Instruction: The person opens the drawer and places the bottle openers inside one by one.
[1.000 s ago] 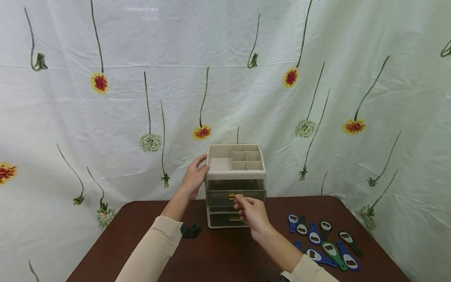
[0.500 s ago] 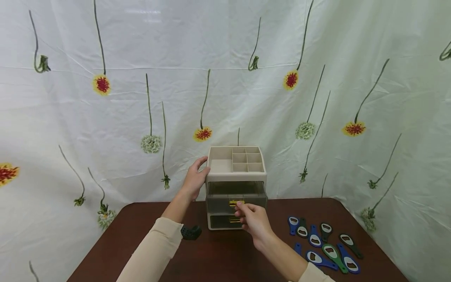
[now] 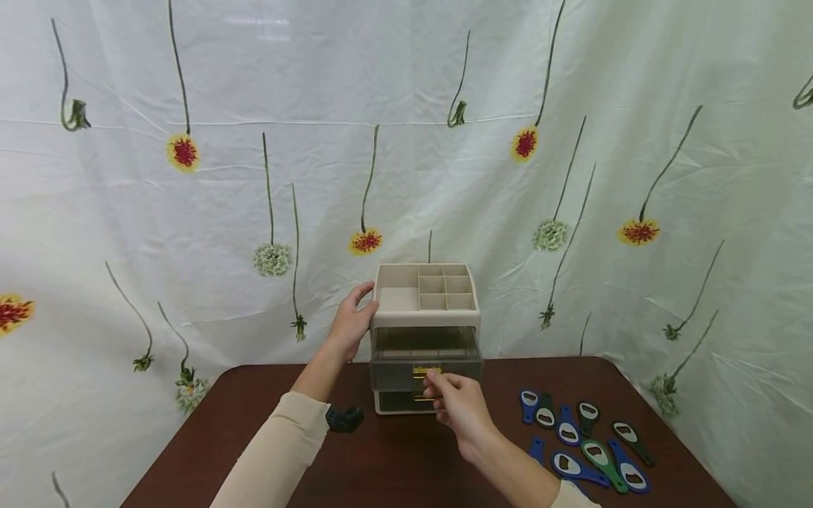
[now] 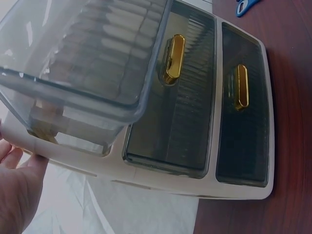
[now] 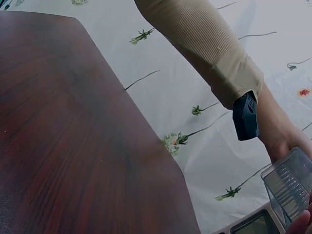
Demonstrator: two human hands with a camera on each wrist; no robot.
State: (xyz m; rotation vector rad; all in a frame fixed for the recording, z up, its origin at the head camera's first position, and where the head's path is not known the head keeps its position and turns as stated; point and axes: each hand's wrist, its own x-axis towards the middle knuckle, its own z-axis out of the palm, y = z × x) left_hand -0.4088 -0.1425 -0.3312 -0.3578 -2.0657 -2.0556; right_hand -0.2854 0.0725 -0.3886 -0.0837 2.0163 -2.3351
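Observation:
A cream desktop organizer (image 3: 380, 317) stands at the back of the table, with smoky clear drawers and gold handles. Its top drawer (image 3: 394, 375) is pulled out towards me. My right hand (image 3: 465, 413) pinches that drawer's gold handle (image 3: 427, 371) between thumb and fingers. In the right wrist view only a few of its fingertips (image 5: 300, 222) show, beside the clear drawer (image 5: 287, 187). My left hand (image 3: 351, 323) rests against the organizer's upper left side. Up close in the left wrist view, the middle drawer (image 4: 170, 122) and bottom drawer (image 4: 246, 136) are closed.
Several bottle openers (image 3: 597, 451) in blue, green and black lie on the right of the dark wooden table (image 3: 381, 466). The organizer's top tray (image 3: 399, 296) is divided into compartments. A flower-patterned white cloth (image 3: 406, 190) hangs behind the table.
My right hand has drawn the top drawer outwards by its handle, moving towards me and lower in the view. The left hand has stayed at the organizer's side.

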